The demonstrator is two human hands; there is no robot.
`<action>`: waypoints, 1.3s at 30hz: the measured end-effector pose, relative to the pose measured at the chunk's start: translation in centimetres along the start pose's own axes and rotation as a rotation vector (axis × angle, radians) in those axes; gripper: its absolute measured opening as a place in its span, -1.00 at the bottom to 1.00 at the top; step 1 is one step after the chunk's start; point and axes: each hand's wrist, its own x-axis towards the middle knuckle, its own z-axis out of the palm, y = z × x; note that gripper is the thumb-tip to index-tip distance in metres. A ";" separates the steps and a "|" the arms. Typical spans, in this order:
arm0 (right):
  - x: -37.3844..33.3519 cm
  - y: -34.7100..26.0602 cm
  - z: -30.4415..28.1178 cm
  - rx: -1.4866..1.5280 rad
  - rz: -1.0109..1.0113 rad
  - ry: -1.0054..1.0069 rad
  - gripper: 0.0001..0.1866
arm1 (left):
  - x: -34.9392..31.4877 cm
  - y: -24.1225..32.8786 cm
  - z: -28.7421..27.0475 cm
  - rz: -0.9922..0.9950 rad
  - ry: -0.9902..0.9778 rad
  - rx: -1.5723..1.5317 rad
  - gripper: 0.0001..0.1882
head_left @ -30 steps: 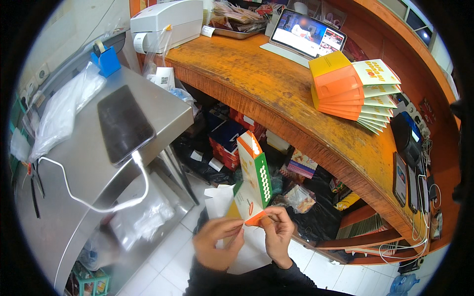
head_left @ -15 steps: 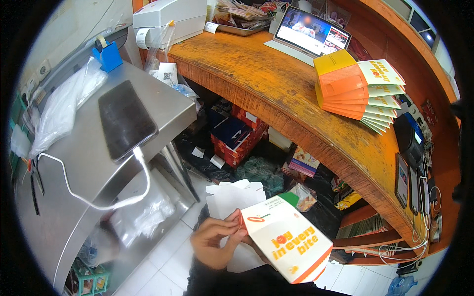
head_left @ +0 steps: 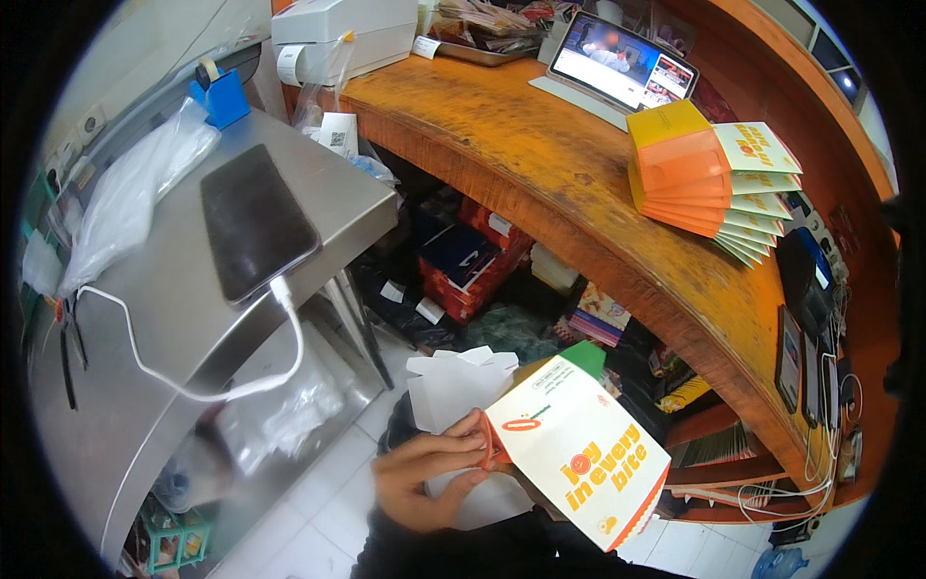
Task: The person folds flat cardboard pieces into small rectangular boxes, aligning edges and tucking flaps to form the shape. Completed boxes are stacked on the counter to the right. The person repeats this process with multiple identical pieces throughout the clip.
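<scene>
A partly folded paper food carton (head_left: 584,454), white with orange and yellow lettering, an orange lower edge and a green flap, is tilted in front of me. My left hand (head_left: 429,478) pinches the orange flap at its left edge between fingers and thumb. Behind the carton, my right hand is almost wholly hidden, so its fingers do not show. Below and behind my left hand lies a plain white carton sheet (head_left: 458,391) with notched flaps. A fanned stack of similar flattened cartons (head_left: 714,183) rests on the wooden counter (head_left: 482,145).
At left, a steel table (head_left: 328,207) carries a dark phone-like slab (head_left: 256,222) with a white cable, plastic bags (head_left: 140,198) and a blue tape dispenser (head_left: 222,98). A white printer (head_left: 347,39) and a tablet (head_left: 622,63) stand on the counter. Boxes (head_left: 473,261) sit underneath.
The carton has moved a little right and up and turned, showing more of its green flap. My left hand stays at its left edge, with fingers stretched further along the flap. The view has shifted slightly.
</scene>
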 end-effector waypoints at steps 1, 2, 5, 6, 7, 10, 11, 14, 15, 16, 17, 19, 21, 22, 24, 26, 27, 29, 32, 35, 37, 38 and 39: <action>-0.1 -0.3 -0.1 -0.023 -0.012 -0.016 -0.51 | -0.1 0.1 0.0 -0.024 0.001 -0.005 -0.86; -0.3 -0.5 -0.3 -0.052 -0.027 -0.034 -0.51 | -0.2 0.2 0.0 -0.048 0.001 -0.011 -0.85; -0.9 -1.3 -0.7 -0.136 -0.056 -0.091 -0.49 | -0.3 0.1 -0.1 -0.141 -0.012 -0.028 -0.84; -1.0 -1.4 -0.6 -0.162 -0.069 -0.116 -0.49 | -0.4 0.0 -0.3 -0.180 -0.018 -0.038 -0.84; -1.2 -1.6 -0.8 -0.190 -0.074 -0.132 -0.48 | -0.3 -0.2 -0.5 -0.123 -0.057 -0.035 -0.81; -1.4 -1.8 -1.1 -0.228 -0.093 -0.137 -0.47 | -0.3 -0.8 -1.3 -0.011 -0.140 -0.034 -0.72; -1.4 -1.7 -1.3 -0.239 -0.102 -0.118 -0.46 | -0.4 -1.0 -1.4 -0.002 -0.146 -0.035 -0.72; -1.5 -1.2 -1.2 -0.283 -0.151 -0.039 -0.45 | -0.8 -1.7 -1.3 0.030 -0.091 0.012 -0.74; -1.6 -0.9 -0.9 -0.307 -0.177 0.002 -0.44 | -0.9 -1.9 -1.2 0.012 -0.066 0.050 -0.75; -1.5 -0.6 -0.5 -0.341 -0.202 0.051 -0.44 | -1.1 -2.0 -1.1 0.003 0.005 0.091 -0.74; -1.4 -0.3 0.0 -0.378 -0.229 0.100 -0.43 | -1.1 -2.1 -1.1 -0.036 0.069 0.147 -0.73; -0.8 0.5 0.7 -0.467 -0.258 0.219 -0.42 | -1.0 -2.3 -1.6 -0.062 0.171 0.206 -0.69; 0.2 1.2 1.0 -0.545 -0.248 0.374 -0.41 | -0.8 -2.4 -2.6 -0.022 0.216 0.300 -0.75; 0.8 1.4 0.7 -0.563 -0.232 0.469 -0.41 | -0.8 -2.4 -3.1 0.008 0.232 0.371 -0.78; 1.7 1.6 0.0 -0.522 -0.199 0.548 -0.38 | -1.1 -2.7 -4.1 -0.013 0.195 0.335 -0.77; 2.1 1.4 -0.9 -0.434 -0.113 0.569 -0.35 | -1.6 -3.5 -4.5 -0.059 0.167 0.340 -0.76; 2.2 1.2 -1.5 -0.309 -0.064 0.436 -0.48 | -2.0 -4.1 -4.3 -0.107 0.193 0.204 -0.74; 2.0 0.9 -2.0 -0.447 -0.112 0.314 -0.58 | -2.8 -5.8 -3.6 -0.243 0.323 -0.016 -0.69; 2.0 0.8 -2.0 -0.557 -0.265 0.306 -0.57 | -3.6 -8.2 -2.3 -0.482 0.305 -0.156 -0.61; 2.0 1.0 -1.6 -0.686 -0.378 0.224 -0.37 | -4.1 -8.4 -2.1 -0.244 -0.102 0.459 -0.41; 2.0 1.0 -1.5 -0.697 -0.400 0.090 -0.39 | -4.0 -7.5 -1.7 -0.172 -0.085 0.068 -0.28; 1.9 1.0 -1.5 -0.701 -0.402 0.031 -0.39 | -3.9 -6.9 -1.5 -0.280 -0.032 -0.029 -0.29; 1.7 0.8 -1.4 -0.705 -0.409 -0.016 -0.39 | -3.8 -6.2 -1.2 -0.381 0.054 -0.190 -0.30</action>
